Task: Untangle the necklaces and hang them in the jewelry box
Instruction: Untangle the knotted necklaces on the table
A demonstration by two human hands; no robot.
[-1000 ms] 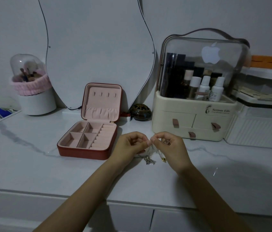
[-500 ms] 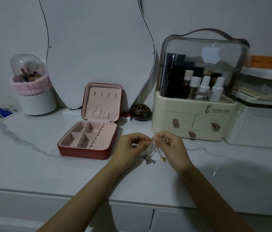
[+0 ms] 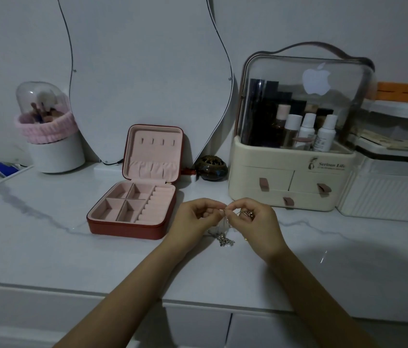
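Pinching thin silver tangled necklaces [image 3: 225, 237] over white marble bench [image 3: 47, 247], left hand [image 3: 195, 219] and right hand [image 3: 255, 224] fingers clamped on chain; risking tighter knots if pulled hard

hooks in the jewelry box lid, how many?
4. Small hooks in one row across the top of the open jewelry box lid. All bare, none hidden.

Two bare forearms rise from the bottom edge of the frame toward its centre, with no sleeve, watch or bracelet visible on them. The left hand [image 3: 196, 219] and the right hand [image 3: 258, 226] are ungloved, slender-fingered, with short, plain nails where these show.
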